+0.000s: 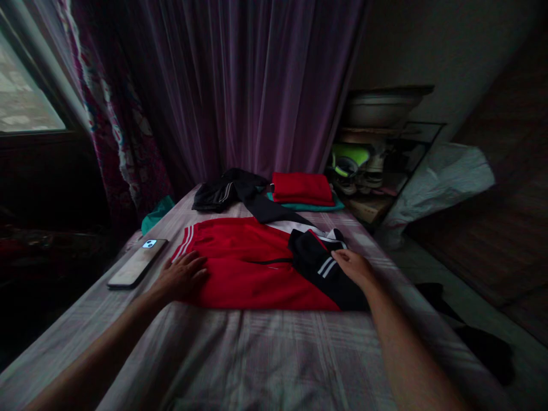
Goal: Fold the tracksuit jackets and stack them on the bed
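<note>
Both hands flat on red jersey [248, 268], seemingly pressing.

We cannot read any words, numbers or brand names here. The red shirt [248, 268] under our fingers has only white stripes, no letters. The phone [137, 262] just left of our left-hand fingers shows no writing. The room is too dark for small print.
</note>
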Action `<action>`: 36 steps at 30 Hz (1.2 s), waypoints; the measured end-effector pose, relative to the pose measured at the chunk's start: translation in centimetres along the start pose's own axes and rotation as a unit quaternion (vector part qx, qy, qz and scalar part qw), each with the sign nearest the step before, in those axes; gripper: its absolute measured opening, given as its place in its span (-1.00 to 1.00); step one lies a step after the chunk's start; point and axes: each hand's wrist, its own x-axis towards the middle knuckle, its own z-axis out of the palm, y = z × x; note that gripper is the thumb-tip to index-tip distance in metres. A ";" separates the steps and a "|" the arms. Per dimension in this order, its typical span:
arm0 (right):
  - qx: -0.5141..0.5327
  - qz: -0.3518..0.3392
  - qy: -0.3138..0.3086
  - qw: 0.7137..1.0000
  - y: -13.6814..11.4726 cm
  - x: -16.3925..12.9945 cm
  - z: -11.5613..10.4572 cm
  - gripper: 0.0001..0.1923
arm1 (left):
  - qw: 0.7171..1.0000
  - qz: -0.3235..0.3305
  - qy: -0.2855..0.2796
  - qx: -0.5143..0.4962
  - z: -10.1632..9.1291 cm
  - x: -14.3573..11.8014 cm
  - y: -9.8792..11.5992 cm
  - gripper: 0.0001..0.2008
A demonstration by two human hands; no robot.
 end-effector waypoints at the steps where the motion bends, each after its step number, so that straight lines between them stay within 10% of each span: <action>1: 0.025 0.010 -0.013 1.000 0.2 0.0 0.1 -0.69 | 1.000 -0.002 0.016 0.013 -0.6 0.4 0.6 -0.60; 5: 0.153 -0.010 -0.026 0.988 0.3 0.1 0.3 -0.73 | 0.994 0.072 0.086 -0.004 -2.9 2.7 5.9 -0.61; 12: 0.443 -0.014 -0.015 0.896 -1.4 -1.4 -0.7 -0.49 | 0.934 0.290 0.096 -0.184 -2.6 5.4 21.6 -0.29; 17: 0.471 -0.031 -0.111 0.875 -3.5 -2.5 -0.5 -0.52 | 0.930 0.255 0.078 -0.253 -0.9 5.7 27.1 -0.21; 20: 0.429 -0.055 -0.101 0.896 -2.7 -1.9 -0.2 -0.57 | 0.948 0.221 0.053 -0.221 -0.8 6.3 26.4 -0.44; 26: 0.145 -0.126 0.135 0.972 1.8 -0.1 0.0 -0.37 | 0.962 0.191 0.114 -0.161 -5.0 9.1 20.3 -0.62; 31: 0.048 -0.098 0.047 0.993 3.4 -0.4 -0.2 -0.38 | 0.958 0.199 0.166 -0.124 -9.4 9.3 14.0 -0.64; 36: 0.105 -0.094 -0.078 0.987 3.8 -1.0 -1.3 -0.66 | 0.954 0.217 0.174 -0.111 -7.3 4.0 8.1 -0.60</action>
